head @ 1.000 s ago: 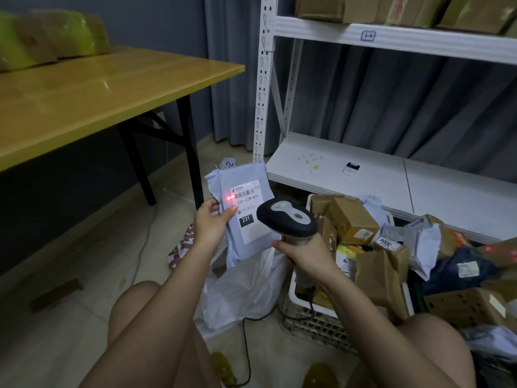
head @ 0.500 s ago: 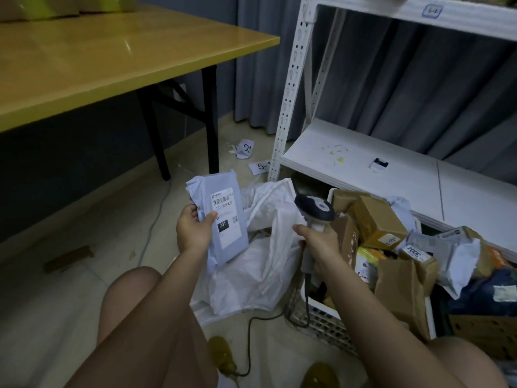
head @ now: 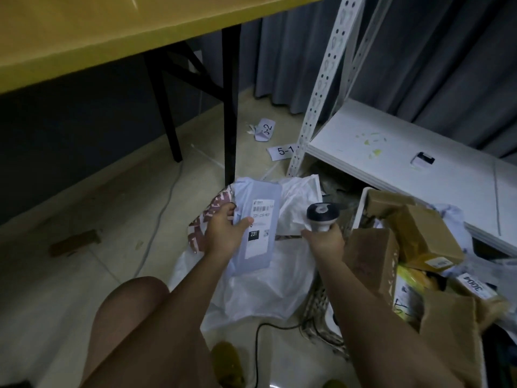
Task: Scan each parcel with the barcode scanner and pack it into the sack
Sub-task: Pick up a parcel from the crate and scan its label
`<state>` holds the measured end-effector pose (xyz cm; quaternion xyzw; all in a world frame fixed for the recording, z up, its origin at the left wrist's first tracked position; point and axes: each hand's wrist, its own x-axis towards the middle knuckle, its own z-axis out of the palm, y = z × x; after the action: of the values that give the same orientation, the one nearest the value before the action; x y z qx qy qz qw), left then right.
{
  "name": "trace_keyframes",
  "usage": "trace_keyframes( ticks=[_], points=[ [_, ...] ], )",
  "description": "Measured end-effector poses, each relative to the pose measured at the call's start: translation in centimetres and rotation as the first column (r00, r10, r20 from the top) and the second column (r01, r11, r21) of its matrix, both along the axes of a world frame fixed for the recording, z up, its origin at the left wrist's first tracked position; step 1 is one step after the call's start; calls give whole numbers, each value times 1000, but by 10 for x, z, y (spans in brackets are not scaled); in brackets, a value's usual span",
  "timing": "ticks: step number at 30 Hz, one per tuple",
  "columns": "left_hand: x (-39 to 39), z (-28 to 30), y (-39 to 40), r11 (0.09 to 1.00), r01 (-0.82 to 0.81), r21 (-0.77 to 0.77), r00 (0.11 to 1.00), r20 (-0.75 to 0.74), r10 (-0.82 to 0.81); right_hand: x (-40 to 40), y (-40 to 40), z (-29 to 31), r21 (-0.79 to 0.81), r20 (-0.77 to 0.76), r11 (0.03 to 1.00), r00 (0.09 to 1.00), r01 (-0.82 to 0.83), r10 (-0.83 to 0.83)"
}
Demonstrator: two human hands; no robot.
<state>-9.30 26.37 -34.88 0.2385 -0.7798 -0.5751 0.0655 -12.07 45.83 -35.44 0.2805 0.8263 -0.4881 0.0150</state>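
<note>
My left hand (head: pixel 223 233) grips a pale grey mailer parcel (head: pixel 260 225) with a white barcode label and a black "231" tag, held low over the white sack (head: pixel 265 287) that lies crumpled on the floor. My right hand (head: pixel 324 242) holds the barcode scanner (head: pixel 321 214) upright by its handle, to the right of the parcel and pointing away from it. A white basket (head: pixel 361 203) on the right is piled with brown cardboard boxes (head: pixel 428 231) and bagged parcels.
A yellow table (head: pixel 112 32) on black legs stands at upper left. White metal shelving (head: pixel 391 152) runs along the right, in front of grey curtains. Paper tags "5-1" (head: pixel 282 151) and another slip (head: pixel 264 130) lie on the tiled floor. The scanner cable (head: pixel 260 340) trails by my knees.
The parcel has dropped from scanning height down toward the sack. The scanner has swung away from the label and its red light is gone. My view has tilted downward.
</note>
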Motion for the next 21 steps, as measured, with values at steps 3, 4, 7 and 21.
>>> trace_keyframes(
  ticks=[3,4,7,21],
  points=[
    [-14,-9,5,994,104,-38,994,35,-103,-7,2,-6,-29,-22,999,1000,-15,15],
    [-17,-12,8,988,144,-51,989,46,-141,-7,2,-4,-48,-28,998,999,-32,31],
    [-26,-19,14,956,254,-149,966,87,-243,-5,7,8,-115,-74,992,996,-54,45],
    [-46,-2,-35,943,-88,-322,995,-79,65,15,34,65,-148,-203,989,978,16,-46]
  ],
)
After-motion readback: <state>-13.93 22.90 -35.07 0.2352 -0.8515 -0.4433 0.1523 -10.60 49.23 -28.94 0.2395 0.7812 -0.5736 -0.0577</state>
